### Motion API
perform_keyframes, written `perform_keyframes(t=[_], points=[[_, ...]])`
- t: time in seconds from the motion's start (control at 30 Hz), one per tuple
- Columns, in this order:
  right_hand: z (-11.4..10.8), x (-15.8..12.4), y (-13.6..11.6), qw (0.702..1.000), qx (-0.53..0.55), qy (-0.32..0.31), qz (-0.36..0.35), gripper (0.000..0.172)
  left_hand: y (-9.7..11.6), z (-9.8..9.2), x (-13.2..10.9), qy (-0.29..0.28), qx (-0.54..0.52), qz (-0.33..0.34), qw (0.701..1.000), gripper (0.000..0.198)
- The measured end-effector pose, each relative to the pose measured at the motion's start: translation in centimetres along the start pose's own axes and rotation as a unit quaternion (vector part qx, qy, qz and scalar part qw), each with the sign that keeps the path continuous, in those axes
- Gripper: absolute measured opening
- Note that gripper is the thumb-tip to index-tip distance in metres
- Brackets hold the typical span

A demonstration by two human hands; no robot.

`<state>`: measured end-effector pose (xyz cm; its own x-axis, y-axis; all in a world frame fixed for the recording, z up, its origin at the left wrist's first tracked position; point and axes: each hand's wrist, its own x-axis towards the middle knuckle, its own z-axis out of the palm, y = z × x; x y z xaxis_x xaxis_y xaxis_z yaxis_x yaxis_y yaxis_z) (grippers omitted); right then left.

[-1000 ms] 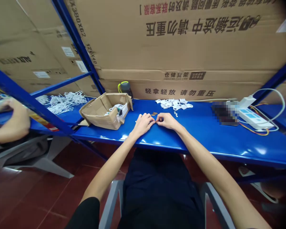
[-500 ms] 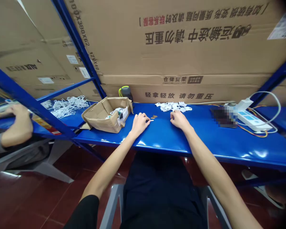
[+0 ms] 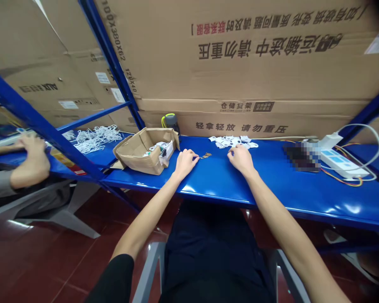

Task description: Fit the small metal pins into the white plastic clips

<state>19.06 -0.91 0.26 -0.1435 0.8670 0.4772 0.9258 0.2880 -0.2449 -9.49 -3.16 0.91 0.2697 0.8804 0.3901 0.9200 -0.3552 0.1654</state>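
Note:
My left hand (image 3: 185, 162) rests on the blue table with its fingers drawn together in a pinch. A tiny pale bit shows at the fingertips, too small to name. Just right of them lie several small brown pieces (image 3: 208, 155). My right hand (image 3: 241, 159) is curled on the table, its fingertips turned inward and partly hidden, so what they hold cannot be made out. Beyond it is a loose group of flat white plastic parts (image 3: 222, 142).
Left of my hands stands an open cardboard box (image 3: 137, 158) with small parts inside, a dark bottle (image 3: 172, 122) behind it. A dark pixelated object (image 3: 301, 158) and a white power strip (image 3: 344, 164) with cables lie right. A co-worker's hand (image 3: 33, 147) shows beyond the blue post (image 3: 60, 134).
The white piece that stuck out from my left fingertips is now barely visible. The view has shifted slightly, and my right hand stays curled near the white parts.

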Motion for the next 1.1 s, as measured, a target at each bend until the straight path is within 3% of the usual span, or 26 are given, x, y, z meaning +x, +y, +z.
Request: perform_keyframes(t=[0.1,0.2,0.3,0.43,0.63,0.77,0.93,1.1], points=[[-0.3,-0.2,-0.6,1.000,0.009,-0.003,-0.005,0.028,-0.1,-0.1,0.0,-0.012,0.003,-0.015,1.000,0.025],[-0.4,-0.3,-1.1,0.999,0.036,0.001,-0.022,0.027,0.1,-0.7,-0.6,0.016,0.000,-0.042,0.999,0.023],[-0.3,-0.5,-2.1,0.988,0.118,-0.014,-0.102,0.027,0.9,-1.3,-1.2,0.059,-0.034,-0.042,0.997,0.024],[0.4,-0.8,-3.6,0.941,0.249,-0.042,-0.227,0.034,2.6,-1.0,-0.8,0.056,-0.160,-0.003,0.986,0.022],[0.9,-0.6,-3.0,0.925,0.288,0.015,-0.247,0.023,3.8,0.7,1.1,0.008,-0.350,-0.021,0.936,0.019],[0.4,0.0,-1.2,0.941,0.239,-0.025,-0.237,0.021,2.7,0.5,0.7,-0.009,-0.308,-0.005,0.951,0.014],[-0.8,0.5,1.3,0.984,0.084,-0.055,-0.146,0.022,1.4,-0.6,-1.0,0.003,-0.162,0.021,0.987,0.016],[-1.9,0.2,1.9,0.993,-0.038,-0.087,-0.065,0.028,1.9,-0.8,-1.0,-0.021,-0.034,0.023,0.999,0.023]])
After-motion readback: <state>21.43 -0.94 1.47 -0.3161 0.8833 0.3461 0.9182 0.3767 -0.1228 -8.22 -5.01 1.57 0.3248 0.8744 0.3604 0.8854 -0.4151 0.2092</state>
